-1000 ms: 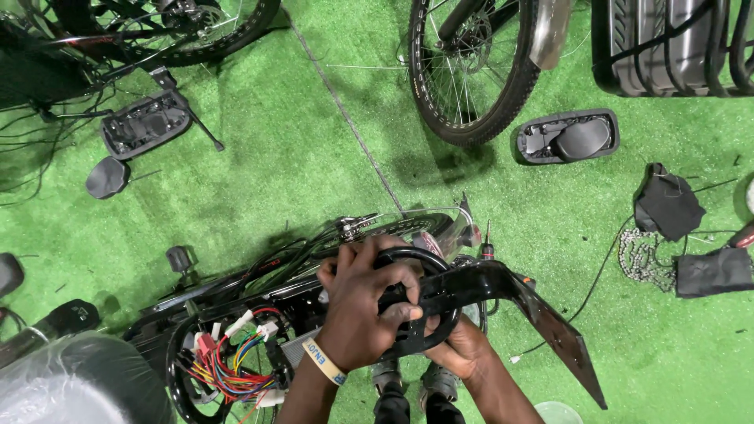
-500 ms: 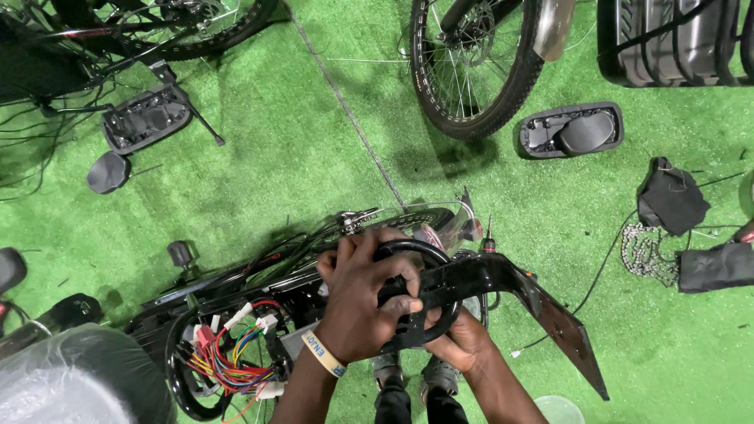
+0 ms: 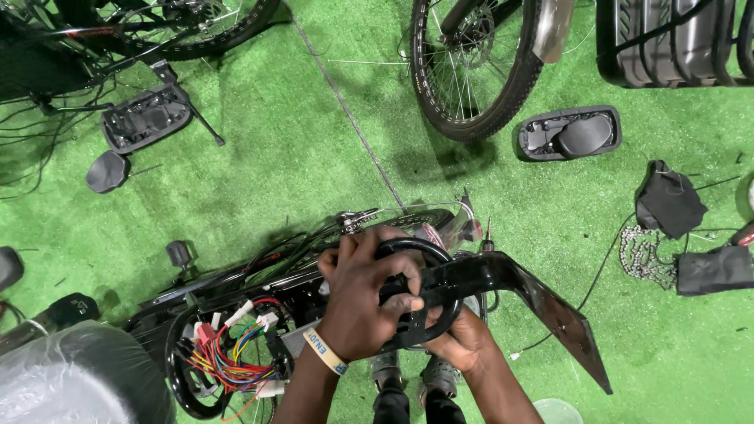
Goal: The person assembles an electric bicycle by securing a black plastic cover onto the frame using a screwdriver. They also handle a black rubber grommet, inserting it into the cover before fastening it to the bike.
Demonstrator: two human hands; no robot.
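1. Gripping hard: the left hand [image 3: 363,294] is wrapped shut over the black bracket's ring [image 3: 428,294], fingers curled across its top.
2. Right hand [image 3: 462,343] clamps the same ring from underneath.
3. The bracket's flat arm [image 3: 550,310] juts away right of both grips.
4. Looks unfinished: coloured wiring [image 3: 228,345] sits exposed left of the wrist, frame lying on the turf [image 3: 275,157].

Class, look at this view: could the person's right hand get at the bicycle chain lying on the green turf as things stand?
Probably not: the right hand grips the black bracket, and the chain lies well off to its side.
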